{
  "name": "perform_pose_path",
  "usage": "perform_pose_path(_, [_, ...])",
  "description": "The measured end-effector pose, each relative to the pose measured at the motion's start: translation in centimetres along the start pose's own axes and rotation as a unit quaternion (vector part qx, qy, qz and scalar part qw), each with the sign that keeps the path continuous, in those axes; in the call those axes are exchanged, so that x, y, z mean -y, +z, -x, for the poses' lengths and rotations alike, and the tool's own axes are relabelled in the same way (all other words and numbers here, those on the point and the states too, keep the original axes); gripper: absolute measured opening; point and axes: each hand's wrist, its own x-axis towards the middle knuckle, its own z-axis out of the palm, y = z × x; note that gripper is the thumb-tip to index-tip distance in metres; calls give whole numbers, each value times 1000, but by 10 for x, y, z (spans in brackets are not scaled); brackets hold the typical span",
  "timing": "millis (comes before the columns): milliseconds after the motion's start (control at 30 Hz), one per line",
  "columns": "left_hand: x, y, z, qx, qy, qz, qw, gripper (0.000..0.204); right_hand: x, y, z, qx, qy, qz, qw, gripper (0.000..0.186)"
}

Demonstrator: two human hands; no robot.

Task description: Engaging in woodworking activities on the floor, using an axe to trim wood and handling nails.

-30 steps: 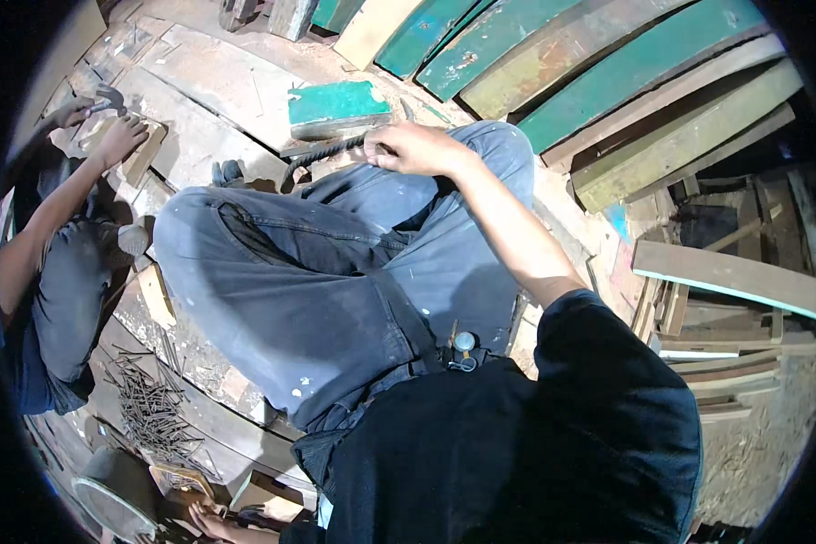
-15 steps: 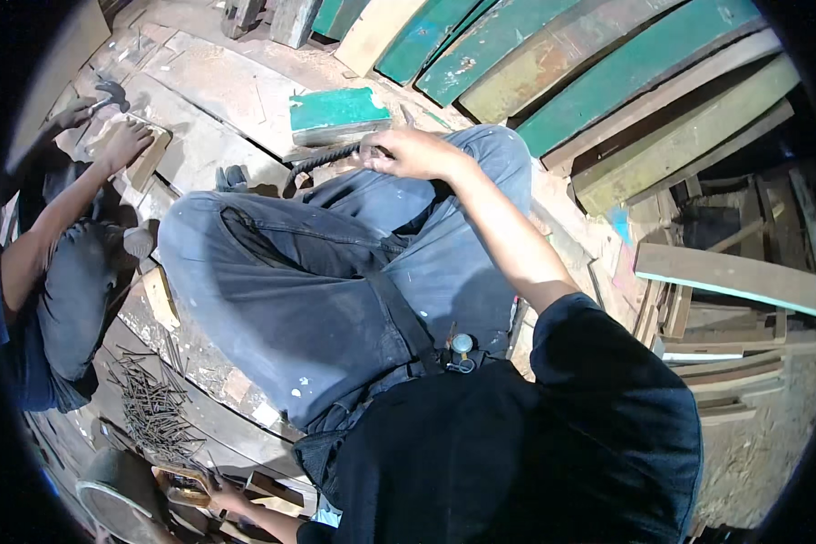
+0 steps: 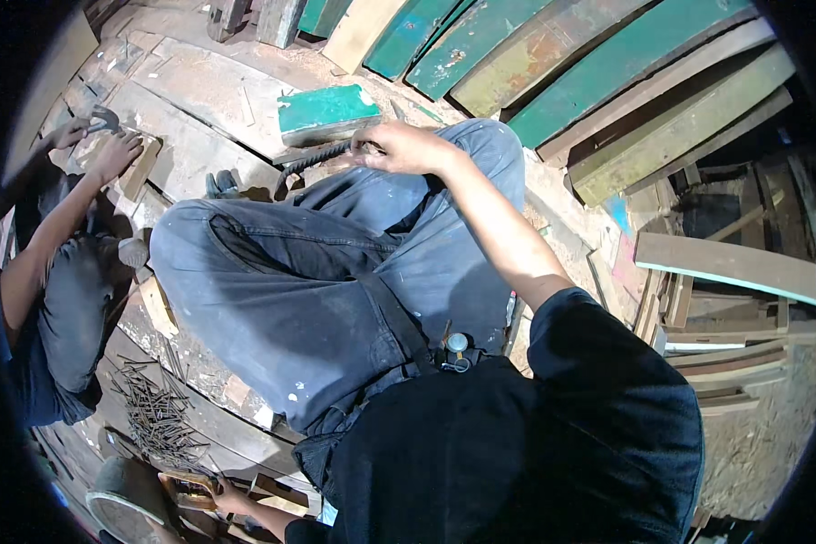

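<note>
My right hand (image 3: 397, 148) is closed around a dark, twisted metal crowbar (image 3: 315, 161) above my crossed legs. The bar's bent end points left, close to the boards. Just beyond it lies a short green-painted wood block (image 3: 326, 111). At the lower left, my left hand (image 3: 233, 500) grips one end of a brown wooden hand saw handle (image 3: 188, 490) with an opening in it; no blade can be made out. Beside that handle stands a grey bucket (image 3: 122, 494). A heap of nails (image 3: 161, 415) lies on the boards just beyond.
A co-worker (image 3: 54, 281) sits at the left, one hand holding a hammer (image 3: 104, 118), the other on a wood piece (image 3: 140, 168). Green and bare planks (image 3: 553, 86) line the far side. Stacked offcuts (image 3: 725, 363) lie at the right.
The whole view has shifted slightly. My right hand still holds the crowbar, and my left hand stays at the saw handle beside the bucket.
</note>
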Motion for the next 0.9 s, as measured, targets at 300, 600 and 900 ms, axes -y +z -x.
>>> perform_pose_path(300, [-12,-18,3,16,-28,29,999,36,0,-1,-3,36,18,-4,999,22])
perform_pose_path(600, [92,2,-53,-107,-7,274,956,39,4,2,-11,1,3,-41,999,22])
perform_pose_path(900, [87,14,-64,-58,-29,381,922,34,-5,-1,-5,7,4,-13,1000,21])
